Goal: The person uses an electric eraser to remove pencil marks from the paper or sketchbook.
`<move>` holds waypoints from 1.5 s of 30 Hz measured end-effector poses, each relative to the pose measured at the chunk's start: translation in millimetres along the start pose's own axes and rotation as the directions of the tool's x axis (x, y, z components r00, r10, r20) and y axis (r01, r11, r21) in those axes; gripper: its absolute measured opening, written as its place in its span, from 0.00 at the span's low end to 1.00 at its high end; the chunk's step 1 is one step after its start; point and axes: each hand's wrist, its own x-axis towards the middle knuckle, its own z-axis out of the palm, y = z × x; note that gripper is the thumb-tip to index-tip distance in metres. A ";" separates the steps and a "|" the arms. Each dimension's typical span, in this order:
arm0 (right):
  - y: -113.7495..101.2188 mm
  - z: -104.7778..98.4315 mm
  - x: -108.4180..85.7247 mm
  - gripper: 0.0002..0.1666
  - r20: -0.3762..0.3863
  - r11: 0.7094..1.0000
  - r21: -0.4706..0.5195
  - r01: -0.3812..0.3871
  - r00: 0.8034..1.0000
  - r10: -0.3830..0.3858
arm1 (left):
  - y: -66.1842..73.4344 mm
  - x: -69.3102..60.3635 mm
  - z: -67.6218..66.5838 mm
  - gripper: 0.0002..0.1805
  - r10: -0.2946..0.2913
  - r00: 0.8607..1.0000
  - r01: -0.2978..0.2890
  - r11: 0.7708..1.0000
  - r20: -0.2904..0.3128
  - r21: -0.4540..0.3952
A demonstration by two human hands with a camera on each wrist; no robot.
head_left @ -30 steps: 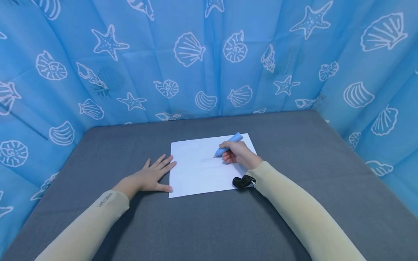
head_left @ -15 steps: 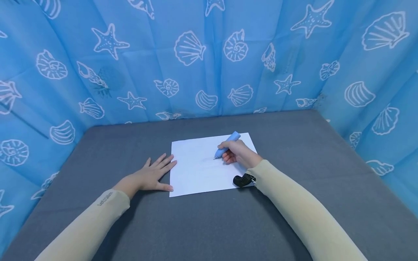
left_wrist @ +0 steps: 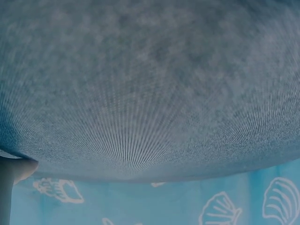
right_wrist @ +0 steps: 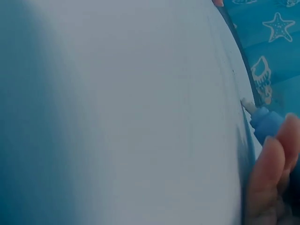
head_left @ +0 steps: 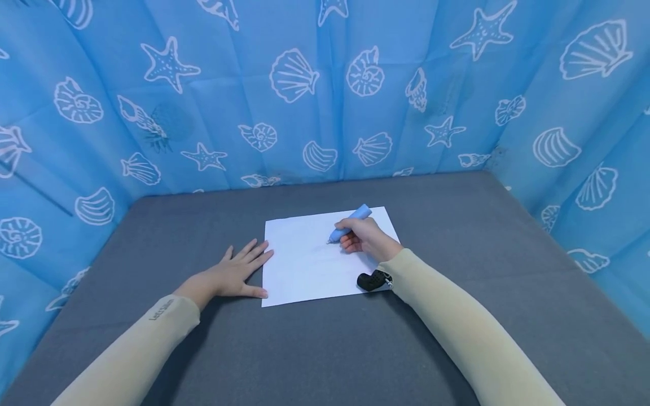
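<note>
A white sheet of paper (head_left: 297,276) lies on the grey table, with faint grey smudges near its middle. My right hand (head_left: 373,237) grips a thick blue pen-shaped tool (head_left: 360,213), seemingly an electric eraser. Its narrow whitish tip points down and left at the sheet; in the right wrist view the tip (right_wrist: 248,105) appears to touch the paper. Fingers (right_wrist: 267,161) curl round the blue barrel there. My left hand (head_left: 231,277) lies flat with spread fingers, its fingertips and thumb on the sheet's left edge. Only one digit of it shows in the left wrist view.
The grey cloth-covered table (head_left: 304,355) spreads around the paper on all sides. A blue curtain (head_left: 218,84) with white shells and starfish hangs behind it and along both sides. A black wrist-worn device (head_left: 373,281) sits under the right cuff, over the sheet's lower right edge.
Over the last second the right hand and the electric eraser have shifted slightly left across the paper, with small movements. The left hand and the sheet stay in place.
</note>
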 end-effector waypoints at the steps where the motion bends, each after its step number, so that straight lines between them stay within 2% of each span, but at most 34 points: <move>1: 0.0 0.3 0.0 0.11 0.000 1.000 0.002 0.001 1.000 -0.001 | 0.6 -0.3 -0.2 0.55 0.003 1.000 -0.003 1.000 -0.003 -0.005; 4: 0.8 -0.7 -0.3 0.10 -0.006 1.000 -0.020 -0.005 1.000 0.005 | 0.3 -0.3 0.2 0.55 0.015 1.000 -0.015 1.000 -0.009 -0.010; 10: 1.6 -1.5 0.2 0.11 -0.012 0.998 0.054 0.011 1.000 -0.010 | -1.1 0.1 1.4 0.56 0.004 1.000 -0.004 1.000 -0.001 -0.002; 14: 2.0 -3.5 0.6 0.11 -0.023 0.998 0.062 0.008 1.000 -0.007 | -2.1 1.1 2.3 0.56 0.014 1.000 -0.014 1.000 -0.004 -0.009; 23: 1.8 -1.7 1.6 0.11 -0.025 0.999 0.031 0.016 1.000 -0.015 | -5.4 1.7 5.2 0.56 -0.006 1.000 0.006 1.000 -0.006 0.004; 32: 0.0 -8.3 -0.4 0.10 0.049 0.996 -0.081 -0.024 0.998 0.028 | -6.2 3.4 6.1 0.56 -0.005 1.000 0.005 1.000 0.005 0.006; 40: 1.7 -2.6 -1.5 0.11 -0.023 0.999 0.030 0.034 0.999 -0.034 | -6.7 1.9 3.4 0.56 0.007 1.000 -0.007 1.000 -0.006 0.005; 42: 2.0 -2.1 -1.2 0.11 -0.024 0.999 0.030 0.033 0.999 -0.033 | -6.6 1.4 3.3 0.56 0.011 1.000 -0.011 1.000 -0.009 -0.005; 45: 2.6 -3.4 -0.5 0.10 -0.003 1.000 -0.022 0.010 1.000 -0.010 | -6.9 1.2 4.7 0.56 0.006 1.000 -0.006 1.000 -0.002 -0.010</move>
